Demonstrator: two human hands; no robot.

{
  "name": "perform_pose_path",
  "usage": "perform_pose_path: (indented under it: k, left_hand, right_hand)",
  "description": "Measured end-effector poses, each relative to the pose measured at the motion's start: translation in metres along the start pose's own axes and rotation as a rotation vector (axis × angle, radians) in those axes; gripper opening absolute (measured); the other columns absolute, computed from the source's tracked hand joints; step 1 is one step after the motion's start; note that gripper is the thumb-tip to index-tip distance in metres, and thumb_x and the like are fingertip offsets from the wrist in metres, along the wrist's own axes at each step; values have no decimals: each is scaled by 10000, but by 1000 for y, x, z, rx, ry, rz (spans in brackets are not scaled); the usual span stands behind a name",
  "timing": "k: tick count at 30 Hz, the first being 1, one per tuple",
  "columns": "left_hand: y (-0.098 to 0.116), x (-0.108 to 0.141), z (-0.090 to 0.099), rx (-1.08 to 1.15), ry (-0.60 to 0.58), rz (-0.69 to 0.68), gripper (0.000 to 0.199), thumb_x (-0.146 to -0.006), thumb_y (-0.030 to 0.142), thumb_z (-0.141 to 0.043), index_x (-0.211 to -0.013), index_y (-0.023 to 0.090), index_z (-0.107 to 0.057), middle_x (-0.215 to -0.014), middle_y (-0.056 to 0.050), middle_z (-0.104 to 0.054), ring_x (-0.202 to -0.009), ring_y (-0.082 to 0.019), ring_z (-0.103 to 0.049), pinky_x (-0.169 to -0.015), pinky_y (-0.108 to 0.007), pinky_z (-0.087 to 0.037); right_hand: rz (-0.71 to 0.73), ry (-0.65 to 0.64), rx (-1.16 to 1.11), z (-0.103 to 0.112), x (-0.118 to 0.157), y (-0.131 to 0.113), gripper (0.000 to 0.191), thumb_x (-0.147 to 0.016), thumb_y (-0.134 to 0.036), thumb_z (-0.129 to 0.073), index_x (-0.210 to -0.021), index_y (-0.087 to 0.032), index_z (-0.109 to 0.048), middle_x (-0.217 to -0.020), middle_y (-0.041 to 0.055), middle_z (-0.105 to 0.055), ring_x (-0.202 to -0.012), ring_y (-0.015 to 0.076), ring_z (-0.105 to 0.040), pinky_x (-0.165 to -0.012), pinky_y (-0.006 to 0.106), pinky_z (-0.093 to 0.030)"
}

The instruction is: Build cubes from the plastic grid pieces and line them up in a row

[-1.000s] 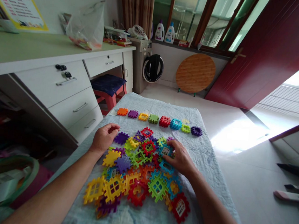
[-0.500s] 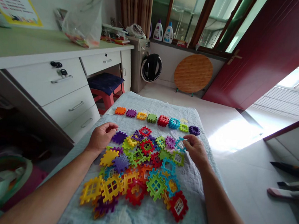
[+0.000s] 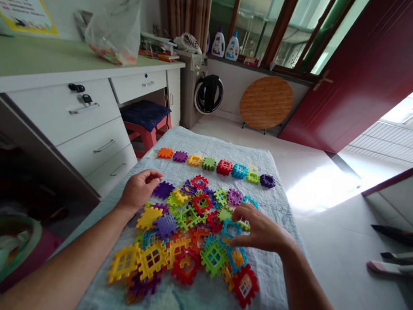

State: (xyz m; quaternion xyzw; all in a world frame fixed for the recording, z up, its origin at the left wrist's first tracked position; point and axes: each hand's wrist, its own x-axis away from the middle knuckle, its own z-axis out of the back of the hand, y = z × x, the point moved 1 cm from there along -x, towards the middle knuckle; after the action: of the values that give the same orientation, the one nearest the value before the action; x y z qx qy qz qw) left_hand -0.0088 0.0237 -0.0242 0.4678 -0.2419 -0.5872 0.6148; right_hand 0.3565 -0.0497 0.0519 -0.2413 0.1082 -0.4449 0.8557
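Note:
Colourful notched plastic tiles lie in a loose pile on a cloth-covered table [image 3: 110, 243]. Beyond them runs a row of tiles, from an orange tile [image 3: 166, 153] to a dark purple tile [image 3: 268, 181]. My left hand [image 3: 140, 190] rests at the pile's left, beside a dark purple tile [image 3: 164, 190]; its thumb and fingers are pressed together, and what they hold, if anything, is hidden. Over the pile's right side is my right hand [image 3: 258, 228], thumb and fingers apart, above a blue frame tile [image 3: 231, 228]. It partly covers a light green window tile [image 3: 244, 223].
A white desk [image 3: 86, 109] with drawers stands on the left, with a stool [image 3: 146, 117] beside it. A washing machine [image 3: 194, 93], a round wooden board [image 3: 266, 102] and a red door [image 3: 350, 66] are farther back. A basket [image 3: 25, 254] sits lower left.
My right hand has let go of the blue tile at the pile's upper right, moved left and nearer over the pile, and opened. My left hand has stayed in place.

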Motion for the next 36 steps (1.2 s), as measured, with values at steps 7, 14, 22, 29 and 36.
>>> perform_pose_path:
  k: [7, 14, 22, 29, 36]
  left_hand:
    - [1, 0, 0, -14, -2, -3, 183, -725, 280, -563, -854, 203, -669, -793, -6, -716, -715, -175, -653, -674, -253, -482]
    - [3, 0, 0, -3, -10, 6, 193, -719, 282, -567, -857, 199, -673, -791, -2, -718, -709, -175, -650, -661, -250, -486]
    - [2, 0, 0, 0, -8, 6, 188, -715, 280, -567, -853, 208, -673, -805, -1, -717, -724, -179, -650, -664, -253, -486]
    - [2, 0, 0, -2, -12, 2, 180, -724, 276, -564, -853, 212, -672, -800, 3, -712, -727, -175, -648, -670, -249, -481]
    - [1, 0, 0, -13, -12, -2, 192, -723, 278, -562, -860, 200, -671, -794, -2, -710, -720, -171, -644, -655, -242, -482]
  right_hand:
    - [-5, -15, 86, -11, -3, -13, 184, -685, -216, -650, -813, -208, -518, -822, 13, -573, -737, 150, -489, -667, 273, -393]
    - [-165, 150, -109, 2, -5, 10, 206, -809, -213, -513, -1012, -215, -548, -600, -55, -531, -522, 99, -450, -526, 236, -337]
    - [-213, 302, 96, -2, -3, 33, 243, -796, -299, -600, -1026, -222, -603, -979, 57, -580, -877, 198, -564, -764, 334, -435]
    - [-248, 221, 254, -15, -4, 19, 401, -645, -346, -735, -972, -199, -558, -904, 59, -565, -837, 230, -520, -745, 356, -415]
    - [-293, 371, -16, 3, -1, 38, 391, -717, -342, -650, -1063, -191, -549, -964, 70, -595, -855, 204, -568, -741, 344, -463]
